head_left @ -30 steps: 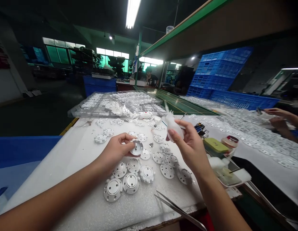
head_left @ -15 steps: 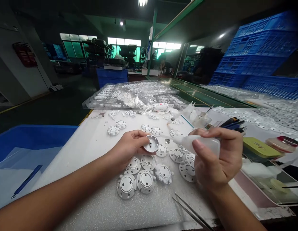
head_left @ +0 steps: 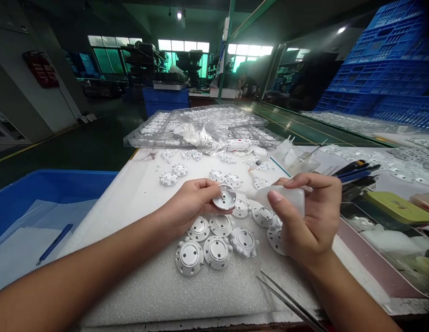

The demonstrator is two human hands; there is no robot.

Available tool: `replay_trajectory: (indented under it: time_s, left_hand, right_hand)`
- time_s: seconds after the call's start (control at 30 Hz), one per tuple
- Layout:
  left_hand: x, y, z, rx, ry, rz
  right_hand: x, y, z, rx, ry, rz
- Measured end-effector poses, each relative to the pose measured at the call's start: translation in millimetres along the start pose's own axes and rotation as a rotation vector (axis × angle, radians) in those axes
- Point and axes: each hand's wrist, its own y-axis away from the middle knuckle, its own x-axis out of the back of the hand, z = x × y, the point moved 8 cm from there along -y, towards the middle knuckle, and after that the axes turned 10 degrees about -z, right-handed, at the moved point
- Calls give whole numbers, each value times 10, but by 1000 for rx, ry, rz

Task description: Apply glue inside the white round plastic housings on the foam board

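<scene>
Between thumb and fingers, my left hand (head_left: 197,198) pinches a small round silver-white part (head_left: 225,198), its hollow side with a central post facing me. My right hand (head_left: 309,212) is wrapped round a translucent white squeeze bottle (head_left: 287,197), which lies nearly level. The bottle's thin nozzle points left and ends close to the part's rim; whether it touches I cannot tell. Below and around my hands, several white disc-shaped parts (head_left: 217,252) with round inset faces and dark holes lie on the white foam sheet (head_left: 138,295).
Metal tweezers (head_left: 290,299) lie at the front edge. On the left stands a blue bin (head_left: 97,182) holding a blue pen-like tool (head_left: 54,244). Plastic-covered trays (head_left: 148,133) of small white parts stand behind. Right are a yellow-green box (head_left: 396,207) and stacked blue crates (head_left: 380,76).
The bottle has come left toward the part, its nozzle now beside the rim. The whole view has shifted slightly, and my left hand still holds the part.
</scene>
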Motion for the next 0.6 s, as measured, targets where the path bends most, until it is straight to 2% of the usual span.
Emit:
replay_trajectory:
  time_s: [0.53, 0.6]
  left_hand:
    - [28, -9, -23, 11, -49, -19]
    - [34, -2, -14, -4, -77, -8]
  right_hand:
    - [-3, 1, -87, 114, 57, 29]
    - [75, -21, -94, 115, 25, 103]
